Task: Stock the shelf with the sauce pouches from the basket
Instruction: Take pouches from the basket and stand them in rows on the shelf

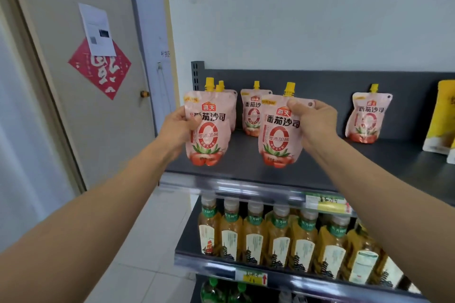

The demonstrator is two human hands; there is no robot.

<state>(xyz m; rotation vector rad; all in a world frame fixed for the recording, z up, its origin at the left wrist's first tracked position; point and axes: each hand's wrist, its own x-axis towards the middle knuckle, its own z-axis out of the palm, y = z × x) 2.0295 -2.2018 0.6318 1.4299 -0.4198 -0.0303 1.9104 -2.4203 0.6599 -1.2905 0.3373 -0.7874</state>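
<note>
My left hand (176, 128) grips a pink tomato-sauce pouch (209, 130) with a yellow cap by its left edge, upright over the front of the dark top shelf (246, 167). My right hand (316, 123) pinches a second pouch (278, 135) at its upper right corner, also upright. Behind them, more pouches stand against the shelf's back panel: a small group at far left (232, 108), one in the middle (252, 113) and one at the right (366, 115). The basket is out of view.
Yellow packets (440, 118) stand at the shelf's right end. One shelf down is a row of tea bottles (278, 236), with green bottles (216, 290) below that. A door (81, 69) with a red paper decoration is on the left, and white wall rises above the shelf.
</note>
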